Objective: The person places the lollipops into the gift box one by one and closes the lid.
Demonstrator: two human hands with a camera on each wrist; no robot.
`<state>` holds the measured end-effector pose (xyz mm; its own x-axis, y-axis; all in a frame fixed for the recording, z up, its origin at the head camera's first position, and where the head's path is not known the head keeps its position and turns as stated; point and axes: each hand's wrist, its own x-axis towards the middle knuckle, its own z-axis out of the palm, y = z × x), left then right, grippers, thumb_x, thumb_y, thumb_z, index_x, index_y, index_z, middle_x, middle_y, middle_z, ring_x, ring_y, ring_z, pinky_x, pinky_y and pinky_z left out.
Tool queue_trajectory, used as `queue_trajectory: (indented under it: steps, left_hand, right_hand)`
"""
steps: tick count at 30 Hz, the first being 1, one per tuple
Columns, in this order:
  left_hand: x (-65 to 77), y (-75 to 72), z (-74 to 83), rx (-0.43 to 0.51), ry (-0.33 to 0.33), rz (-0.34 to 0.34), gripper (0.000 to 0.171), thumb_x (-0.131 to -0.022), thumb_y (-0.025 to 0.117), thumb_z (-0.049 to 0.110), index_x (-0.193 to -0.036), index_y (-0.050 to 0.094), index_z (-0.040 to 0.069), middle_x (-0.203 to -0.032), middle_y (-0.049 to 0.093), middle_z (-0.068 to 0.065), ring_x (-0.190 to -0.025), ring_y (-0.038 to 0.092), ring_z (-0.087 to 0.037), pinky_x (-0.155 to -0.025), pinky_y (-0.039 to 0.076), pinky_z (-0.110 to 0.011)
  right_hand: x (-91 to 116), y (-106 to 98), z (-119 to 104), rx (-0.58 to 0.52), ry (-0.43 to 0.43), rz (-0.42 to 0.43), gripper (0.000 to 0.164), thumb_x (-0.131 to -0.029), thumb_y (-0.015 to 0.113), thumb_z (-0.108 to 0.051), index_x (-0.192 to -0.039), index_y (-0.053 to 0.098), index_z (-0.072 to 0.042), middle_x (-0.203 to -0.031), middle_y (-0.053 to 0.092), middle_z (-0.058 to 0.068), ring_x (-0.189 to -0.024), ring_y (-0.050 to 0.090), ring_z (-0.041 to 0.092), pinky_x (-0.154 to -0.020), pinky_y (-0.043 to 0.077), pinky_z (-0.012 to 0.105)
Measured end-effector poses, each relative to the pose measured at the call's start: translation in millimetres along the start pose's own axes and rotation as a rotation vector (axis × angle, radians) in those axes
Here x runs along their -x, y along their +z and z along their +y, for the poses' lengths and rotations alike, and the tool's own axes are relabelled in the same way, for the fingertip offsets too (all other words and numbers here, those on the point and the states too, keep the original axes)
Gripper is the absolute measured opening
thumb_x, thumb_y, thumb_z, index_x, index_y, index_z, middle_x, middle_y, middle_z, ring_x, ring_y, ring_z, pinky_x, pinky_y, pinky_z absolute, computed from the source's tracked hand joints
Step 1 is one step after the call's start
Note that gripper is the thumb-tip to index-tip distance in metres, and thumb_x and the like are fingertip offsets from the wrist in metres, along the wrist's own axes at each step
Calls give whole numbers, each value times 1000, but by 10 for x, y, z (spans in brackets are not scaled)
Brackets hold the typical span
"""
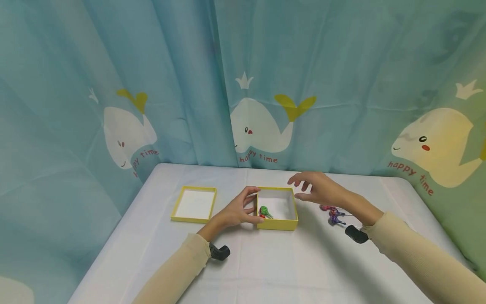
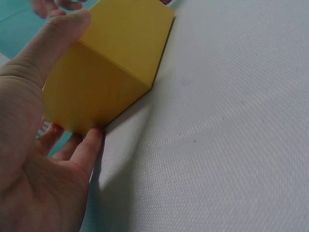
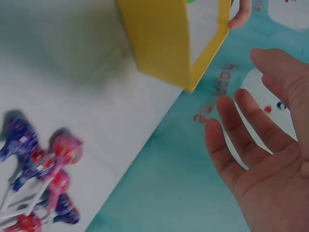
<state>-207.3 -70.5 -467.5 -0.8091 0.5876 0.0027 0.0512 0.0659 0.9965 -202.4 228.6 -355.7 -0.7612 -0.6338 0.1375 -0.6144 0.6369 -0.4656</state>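
Clasping the left side of the yellow box [image 1: 277, 224], with a green lollipop [image 1: 264, 210] inside, in the fingers [image 2: 87, 151] of the left hand [image 1: 237, 209]; holding the right hand [image 1: 319, 188], with fingers apart, near the box's right rim.

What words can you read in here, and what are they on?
"happy time": curtain, by the left whale.
"happy time": curtain, under the middle whale.
"happy time": curtain, under the right whale.
Lollipop wrappers: any print is too small or blurred to read.
Yellow box: none seen.
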Motion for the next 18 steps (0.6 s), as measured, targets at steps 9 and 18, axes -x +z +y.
queue_trajectory:
  steps: [9, 18]
  left_hand:
    - [-6, -3, -20, 6, 8, -13, 94, -71, 86, 2, -146, 31, 13, -154, 26, -2, -145, 25, -20, -109, 40, -35]
    - [-7, -4, -15, -17, 8, -7, 95, -71, 87, 3, -147, 30, 11, -154, 27, -1, -145, 26, -19, -108, 41, -35]
  right_hand:
    - [286, -2, 328, 77, 80, 89, 41, -82, 79, -13, -120, 64, -15, -101, 64, 0, -85, 63, 19, -67, 58, 38]
    - [562, 38, 557, 139, 131, 108, 45, -79, 82, -12, -120, 62, -14, -95, 60, 2, -76, 60, 18, -64, 54, 31]
